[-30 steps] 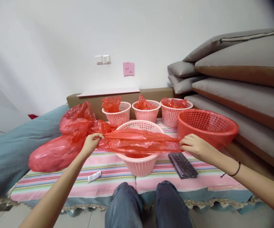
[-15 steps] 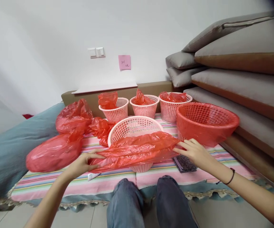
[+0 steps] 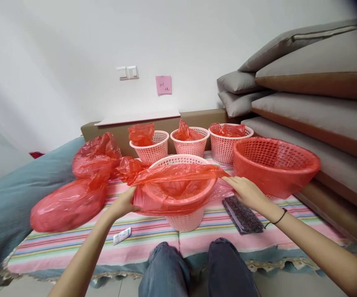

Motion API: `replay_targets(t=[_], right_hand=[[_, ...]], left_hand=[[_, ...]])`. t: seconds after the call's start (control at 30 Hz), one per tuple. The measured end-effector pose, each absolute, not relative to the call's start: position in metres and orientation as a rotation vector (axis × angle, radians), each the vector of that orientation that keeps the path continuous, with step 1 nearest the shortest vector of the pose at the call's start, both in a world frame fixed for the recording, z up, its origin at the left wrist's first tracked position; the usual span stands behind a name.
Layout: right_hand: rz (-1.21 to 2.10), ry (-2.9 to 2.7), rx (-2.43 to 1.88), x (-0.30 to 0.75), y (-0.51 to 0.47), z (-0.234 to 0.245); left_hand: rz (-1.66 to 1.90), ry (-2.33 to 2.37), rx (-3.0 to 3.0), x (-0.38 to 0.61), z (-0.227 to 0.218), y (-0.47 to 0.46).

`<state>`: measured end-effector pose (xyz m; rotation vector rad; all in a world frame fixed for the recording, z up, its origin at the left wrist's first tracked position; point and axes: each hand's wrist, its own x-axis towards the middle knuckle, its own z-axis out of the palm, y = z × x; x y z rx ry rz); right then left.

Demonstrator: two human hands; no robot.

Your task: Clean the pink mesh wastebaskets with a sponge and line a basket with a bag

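Left hand [image 3: 124, 205] pinching one side, right hand [image 3: 248, 192] pinching the other, and the red bag [image 3: 178, 173] is stretched taut between them across the mouth of the pink basket [image 3: 186, 220], near the middle of the striped cloth's [image 3: 139, 238] front edge. It looks like the lining stage: film wraps the near rim, the far rim sits bare, and how deep the folds reach inside is hard to tell. The next move seems to call for easing the bag's upper edge back over that far rim.
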<state>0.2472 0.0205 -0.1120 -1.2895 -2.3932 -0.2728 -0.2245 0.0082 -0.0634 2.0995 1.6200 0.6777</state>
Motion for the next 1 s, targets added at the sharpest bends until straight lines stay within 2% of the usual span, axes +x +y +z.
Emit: replay_targets(t=[0.13, 0.2, 0.27, 0.33, 0.47, 0.67, 1.0], right_hand=[[0.367, -2.425, -1.288, 0.243, 0.04, -0.085], [0.573, -2.397, -1.209, 0.241, 0.046, -0.07], [0.533, -2.292, -1.187, 0.237, 0.051, -0.061], [0.342, -2.167, -1.212, 0.231, 0.057, -0.059], [0.091, -2.038, -1.208, 0.219, 0.076, -0.072], [0.41, -1.978, -1.265, 0.199, 0.108, -0.08], [0.451, -2.029, -1.355, 0.17, 0.135, -0.052]], left_hand=[[0.701, 1.591, 1.907, -0.23, -0.031, 0.02], [0.788, 1.525, 1.799, -0.232, -0.021, 0.023], [0.88, 1.42, 1.753, -0.229, -0.02, 0.029], [0.945, 1.345, 1.718, -0.223, -0.027, 0.039], [1.066, 1.317, 1.622, -0.204, -0.05, 0.061], [1.148, 1.387, 1.636, -0.187, -0.056, 0.08], [1.249, 1.45, 1.458, -0.171, -0.039, 0.078]])
